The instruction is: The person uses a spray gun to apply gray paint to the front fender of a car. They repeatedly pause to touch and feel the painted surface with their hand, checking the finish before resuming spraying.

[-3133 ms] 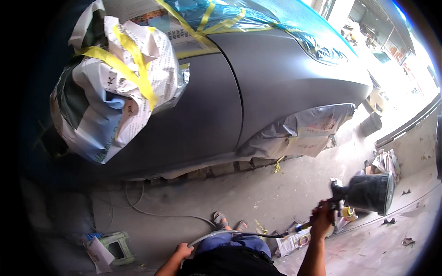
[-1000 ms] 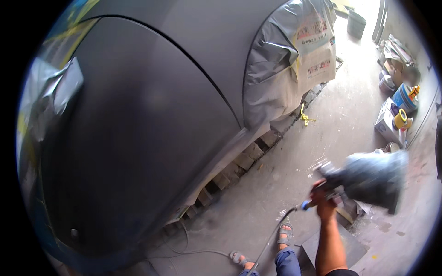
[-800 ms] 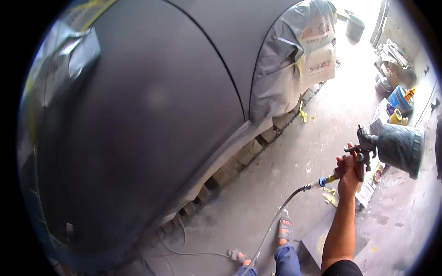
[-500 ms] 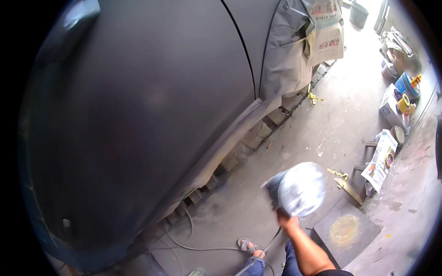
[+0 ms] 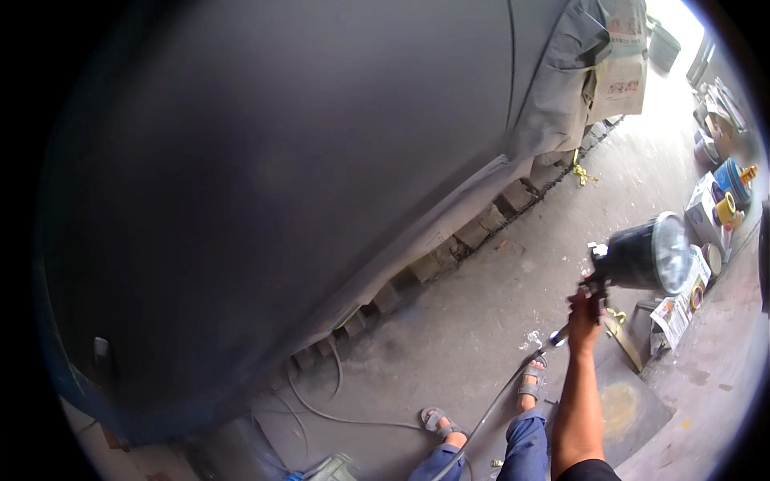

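My right hand (image 5: pixel 585 321) is wrapped round the grip of a paint spray gun (image 5: pixel 634 256), with its large dark cup and pale round lid tilted out to the right. A grey air hose (image 5: pixel 505 390) joins the bottom of the grip and trails down past my legs. To the left stands a car body (image 5: pixel 281 184) with a smooth dark grey side panel; the gun is well apart from it. Grey sheeting (image 5: pixel 553 88) and newspaper (image 5: pixel 624 76) cover the car's far part. No part of my left hand shows.
Bricks (image 5: pixel 473 234) line the floor under the car's lower edge. Along the right wall are a blue bucket (image 5: pixel 730 181), a white box (image 5: pixel 703 210) and newspaper on a low stand. A dark square board (image 5: pixel 650 413) lies beside my right foot. Hose loops (image 5: pixel 353 418) cross the floor.
My right hand has swung the spray gun up and to the right, turning the cup sideways. The view has shifted, so the car's panel fills more of the left. My right foot now shows.
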{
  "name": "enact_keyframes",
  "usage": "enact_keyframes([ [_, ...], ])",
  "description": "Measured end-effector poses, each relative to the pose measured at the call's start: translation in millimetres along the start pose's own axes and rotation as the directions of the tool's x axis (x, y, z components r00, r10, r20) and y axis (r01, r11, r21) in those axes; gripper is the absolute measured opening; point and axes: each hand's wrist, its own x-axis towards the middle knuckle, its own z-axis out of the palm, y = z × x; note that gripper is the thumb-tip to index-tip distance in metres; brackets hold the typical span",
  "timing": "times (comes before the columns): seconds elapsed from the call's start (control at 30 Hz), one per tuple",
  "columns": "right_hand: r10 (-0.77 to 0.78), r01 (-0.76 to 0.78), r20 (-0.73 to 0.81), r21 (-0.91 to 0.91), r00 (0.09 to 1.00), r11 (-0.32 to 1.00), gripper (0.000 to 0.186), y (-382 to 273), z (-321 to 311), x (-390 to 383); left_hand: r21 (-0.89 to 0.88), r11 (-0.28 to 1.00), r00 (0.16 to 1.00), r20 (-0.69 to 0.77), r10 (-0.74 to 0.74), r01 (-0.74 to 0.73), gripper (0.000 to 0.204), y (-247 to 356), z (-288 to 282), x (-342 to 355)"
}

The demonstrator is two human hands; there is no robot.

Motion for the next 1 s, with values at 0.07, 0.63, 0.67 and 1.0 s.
enact_keyframes([
  [0.07, 0.066, -0.067, -0.036, -0.024, 0.997, 0.997, 0.029, -31.8, 5.7, -1.4, 0.000, 1.000, 1.000, -0.026, -0.013, 0.013, 0.029, -1.4, 7.2, -3.0],
  [0.63, -0.189, 0.493, 0.726, -0.229, 0.661, 0.840, 0.015, -117.4, -29.5, -152.6, -0.115, 0.992, 0.991, -0.115, -0.065, 0.052, 0.033, -127.6, 83.4, -13.8],
  [0.67, -0.235, 0.467, 0.617, -0.244, 0.751, 0.850, 0.015, -135.2, -32.8, -126.8, -0.144, 0.989, 0.992, -0.122, -0.042, 0.024, 0.033, -124.0, 79.1, -14.5],
  [1.0, -0.206, 0.255, 0.367, -0.091, 0.907, 0.963, 0.016, -185.4, -33.1, -105.7, -0.276, 0.961, 0.991, -0.132, -0.011, -0.026, 0.038, -74.6, 34.1, -28.1],
])
